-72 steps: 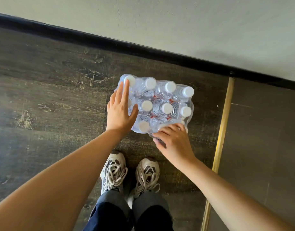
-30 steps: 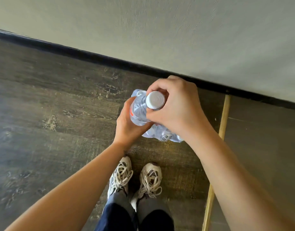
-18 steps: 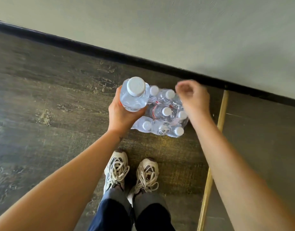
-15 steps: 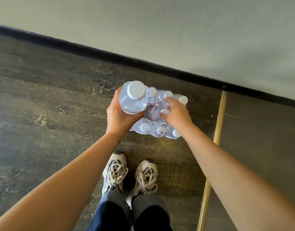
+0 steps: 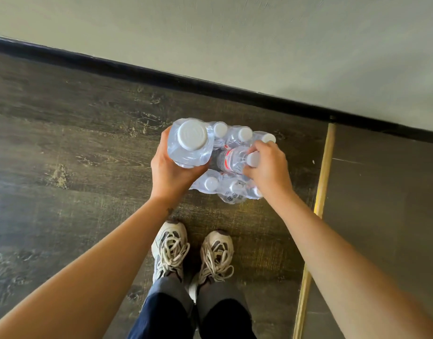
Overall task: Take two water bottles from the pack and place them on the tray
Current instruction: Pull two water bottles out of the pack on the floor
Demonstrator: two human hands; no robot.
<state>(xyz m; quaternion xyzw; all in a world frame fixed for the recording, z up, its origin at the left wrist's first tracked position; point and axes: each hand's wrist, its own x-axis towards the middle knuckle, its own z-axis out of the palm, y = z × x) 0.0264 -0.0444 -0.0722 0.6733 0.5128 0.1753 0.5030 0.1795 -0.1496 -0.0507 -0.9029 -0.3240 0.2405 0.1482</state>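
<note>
A shrink-wrapped pack of clear water bottles (image 5: 231, 189) with white caps stands on the dark wooden floor near the wall. My left hand (image 5: 171, 174) holds one loose water bottle (image 5: 189, 145) upright above the pack's left side, cap toward the camera. My right hand (image 5: 268, 168) is closed around the neck of a second bottle (image 5: 232, 157) with a red label, tilted and partly out of the pack's middle row. No tray is in view.
A black baseboard (image 5: 210, 85) and pale wall run behind the pack. A brass floor strip (image 5: 321, 192) divides the wood from darker flooring at the right. My two sneakers (image 5: 193, 250) stand just in front of the pack.
My right hand passed the first bottle to my left hand, then dropped back onto the pack and gripped a second bottle, which now tilts up out of the wrap.
</note>
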